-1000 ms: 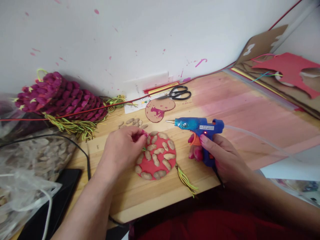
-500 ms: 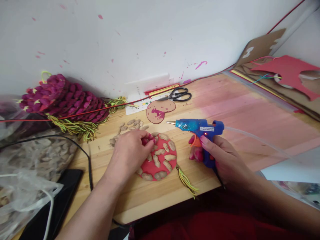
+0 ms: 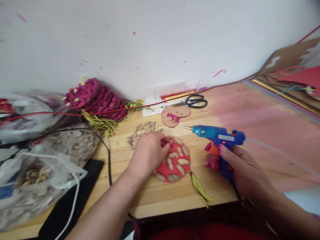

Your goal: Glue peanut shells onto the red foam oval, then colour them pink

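Note:
My right hand (image 3: 240,163) is wrapped round a blue hot glue gun (image 3: 212,133) with an orange trigger; a small red light glows on its side and its metal nozzle points left. My left hand (image 3: 151,150) is over the left part of a red heart-shaped or round piece (image 3: 163,167), its fingertips pinched together; whatever they hold is hidden. Several peanuts (image 3: 183,162) in their shells lie spread on the red piece. A yellow-green and dark tassel (image 3: 200,188) hangs from its right side. Loose peanuts (image 3: 147,123) lie on the table behind my left hand.
Black-handled scissors (image 3: 196,100) and a brown heart-shaped cutout (image 3: 172,116) lie behind. At the left are a purple peanut-covered stack (image 3: 100,96), bags of peanuts (image 3: 82,146) and a black flat object (image 3: 75,196). A red cord (image 3: 140,106) crosses the view. Cardboard (image 3: 287,56) stands far right.
The camera view has swung left, so everything appears shifted to the right. My left hand stays at the red piece with its fingers pinched, and my right hand still grips the glue gun.

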Demonstrator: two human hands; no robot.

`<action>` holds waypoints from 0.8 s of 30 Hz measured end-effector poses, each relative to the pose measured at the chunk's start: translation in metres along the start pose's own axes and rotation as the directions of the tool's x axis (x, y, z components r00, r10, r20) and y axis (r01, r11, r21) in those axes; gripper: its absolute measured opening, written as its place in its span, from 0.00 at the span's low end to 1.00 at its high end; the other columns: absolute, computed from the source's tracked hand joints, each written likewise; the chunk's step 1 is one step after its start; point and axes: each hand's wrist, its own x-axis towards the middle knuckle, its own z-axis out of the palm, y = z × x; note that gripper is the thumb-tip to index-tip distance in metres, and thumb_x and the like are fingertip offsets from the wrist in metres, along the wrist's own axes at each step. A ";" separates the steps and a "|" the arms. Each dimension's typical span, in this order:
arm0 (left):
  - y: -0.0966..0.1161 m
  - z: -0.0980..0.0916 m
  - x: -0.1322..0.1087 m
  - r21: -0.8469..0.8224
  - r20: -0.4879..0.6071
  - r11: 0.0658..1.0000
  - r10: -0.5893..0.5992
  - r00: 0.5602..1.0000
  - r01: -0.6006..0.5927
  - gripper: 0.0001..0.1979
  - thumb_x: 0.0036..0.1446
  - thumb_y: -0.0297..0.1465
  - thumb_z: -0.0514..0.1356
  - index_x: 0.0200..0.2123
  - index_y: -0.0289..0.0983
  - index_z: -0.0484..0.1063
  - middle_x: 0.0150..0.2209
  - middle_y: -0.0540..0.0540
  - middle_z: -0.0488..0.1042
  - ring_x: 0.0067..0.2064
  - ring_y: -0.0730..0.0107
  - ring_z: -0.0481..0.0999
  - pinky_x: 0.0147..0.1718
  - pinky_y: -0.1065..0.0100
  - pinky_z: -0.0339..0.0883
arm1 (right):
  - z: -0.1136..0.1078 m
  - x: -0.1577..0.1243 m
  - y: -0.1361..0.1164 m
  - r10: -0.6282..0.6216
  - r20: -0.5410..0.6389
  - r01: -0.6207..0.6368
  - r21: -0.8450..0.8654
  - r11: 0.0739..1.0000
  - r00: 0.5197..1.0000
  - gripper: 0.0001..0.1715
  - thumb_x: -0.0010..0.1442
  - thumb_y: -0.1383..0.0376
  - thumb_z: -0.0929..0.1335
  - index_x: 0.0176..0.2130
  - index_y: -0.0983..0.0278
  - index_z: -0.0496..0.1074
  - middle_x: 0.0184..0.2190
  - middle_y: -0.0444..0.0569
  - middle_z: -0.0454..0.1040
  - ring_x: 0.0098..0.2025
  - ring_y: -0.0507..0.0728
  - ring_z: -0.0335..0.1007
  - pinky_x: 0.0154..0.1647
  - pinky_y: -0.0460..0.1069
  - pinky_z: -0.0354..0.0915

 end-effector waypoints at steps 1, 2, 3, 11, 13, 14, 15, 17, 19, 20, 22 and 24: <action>0.000 0.000 0.000 -0.025 -0.004 1.000 -0.002 1.000 0.002 0.07 0.54 0.33 0.61 0.30 0.41 0.80 0.31 0.48 0.82 0.32 0.65 0.77 0.33 0.64 0.62 | 0.000 0.001 0.001 0.010 -0.004 -0.010 -0.011 1.000 1.000 0.21 0.56 0.45 0.72 0.32 0.60 0.74 0.22 0.45 0.74 0.30 0.58 0.75 0.32 0.50 0.68; -0.001 -0.002 0.000 -0.056 -0.007 0.998 -0.006 1.000 0.006 0.07 0.54 0.33 0.61 0.30 0.42 0.80 0.30 0.48 0.81 0.31 0.65 0.76 0.33 0.65 0.62 | -0.001 0.002 0.001 0.011 -0.011 -0.011 -0.015 1.000 1.000 0.22 0.56 0.44 0.72 0.31 0.59 0.74 0.21 0.45 0.74 0.31 0.59 0.75 0.32 0.50 0.68; -0.002 -0.004 0.001 -0.091 -0.014 0.996 -0.016 1.000 0.014 0.07 0.53 0.33 0.61 0.29 0.42 0.80 0.29 0.49 0.81 0.30 0.66 0.76 0.32 0.66 0.61 | -0.001 0.002 0.002 0.010 -0.014 -0.010 -0.016 1.000 1.000 0.22 0.56 0.44 0.72 0.31 0.59 0.73 0.21 0.45 0.73 0.31 0.59 0.75 0.33 0.51 0.68; -0.040 -0.046 0.007 -0.110 -0.160 0.964 -0.257 0.953 0.241 0.08 0.51 0.37 0.63 0.30 0.41 0.81 0.21 0.51 0.76 0.23 0.69 0.70 0.27 0.67 0.58 | -0.004 0.002 0.004 -0.006 -0.007 0.006 -0.047 0.999 1.000 0.23 0.57 0.44 0.72 0.28 0.60 0.71 0.22 0.46 0.73 0.31 0.59 0.74 0.33 0.51 0.67; -0.047 -0.051 0.009 -0.051 -0.153 0.959 -0.285 0.946 0.280 0.09 0.51 0.37 0.63 0.30 0.40 0.81 0.21 0.51 0.76 0.24 0.69 0.70 0.28 0.67 0.58 | -0.004 0.002 0.003 -0.018 -0.007 0.018 -0.053 0.998 1.000 0.24 0.57 0.44 0.72 0.26 0.60 0.71 0.22 0.46 0.73 0.32 0.59 0.74 0.32 0.51 0.67; -0.049 -0.052 0.010 -0.030 -0.145 0.957 -0.290 0.946 0.288 0.09 0.52 0.37 0.63 0.30 0.40 0.81 0.22 0.50 0.76 0.24 0.68 0.70 0.28 0.66 0.58 | -0.004 0.002 0.003 -0.022 -0.006 0.021 -0.047 0.999 1.000 0.24 0.57 0.44 0.72 0.26 0.60 0.72 0.22 0.46 0.73 0.32 0.59 0.74 0.33 0.51 0.68; -0.049 -0.051 0.011 -0.017 -0.131 0.957 -0.290 0.948 0.290 0.09 0.52 0.37 0.63 0.30 0.40 0.81 0.22 0.50 0.76 0.24 0.68 0.70 0.28 0.66 0.58 | -0.003 0.002 0.003 -0.023 -0.002 0.023 -0.038 0.999 1.000 0.24 0.57 0.45 0.72 0.26 0.60 0.72 0.22 0.46 0.73 0.31 0.59 0.74 0.33 0.52 0.68; -0.048 -0.046 0.013 -0.003 -0.092 0.962 -0.273 0.957 0.274 0.08 0.52 0.36 0.62 0.30 0.41 0.81 0.22 0.50 0.76 0.24 0.68 0.70 0.28 0.66 0.58 | -0.003 0.002 0.003 -0.019 -0.003 0.019 -0.022 1.000 1.000 0.22 0.57 0.45 0.72 0.28 0.60 0.73 0.21 0.46 0.72 0.31 0.60 0.74 0.34 0.52 0.69; -0.045 -0.039 0.014 0.011 -0.048 0.971 -0.238 0.970 0.238 0.08 0.52 0.35 0.62 0.30 0.41 0.81 0.22 0.50 0.77 0.24 0.68 0.71 0.28 0.66 0.57 | -0.003 0.003 0.003 -0.014 -0.007 0.014 -0.016 1.000 1.000 0.21 0.56 0.45 0.72 0.30 0.59 0.74 0.21 0.45 0.72 0.31 0.60 0.74 0.34 0.52 0.69; -0.044 -0.036 0.014 0.019 -0.030 0.976 -0.216 0.976 0.216 0.08 0.52 0.35 0.62 0.30 0.42 0.81 0.22 0.50 0.77 0.24 0.67 0.71 0.28 0.66 0.57 | -0.004 0.003 0.004 -0.011 -0.007 0.011 -0.012 1.000 1.000 0.21 0.56 0.45 0.72 0.30 0.59 0.74 0.21 0.45 0.72 0.31 0.60 0.74 0.34 0.52 0.69; -0.043 -0.031 0.015 0.033 -0.010 0.984 -0.177 0.984 0.177 0.08 0.52 0.34 0.61 0.29 0.42 0.81 0.23 0.49 0.78 0.25 0.67 0.72 0.29 0.66 0.57 | -0.004 0.003 0.004 -0.007 -0.003 0.007 0.004 1.000 1.000 0.21 0.57 0.45 0.72 0.30 0.59 0.73 0.21 0.45 0.73 0.31 0.59 0.74 0.34 0.51 0.68; -0.043 -0.029 0.014 0.036 -0.005 0.987 -0.156 0.988 0.156 0.07 0.52 0.34 0.61 0.29 0.42 0.81 0.24 0.49 0.78 0.26 0.66 0.73 0.29 0.66 0.57 | -0.003 0.003 0.004 -0.004 0.004 0.004 0.013 1.000 1.000 0.20 0.57 0.46 0.72 0.31 0.59 0.73 0.21 0.44 0.73 0.31 0.58 0.74 0.34 0.50 0.67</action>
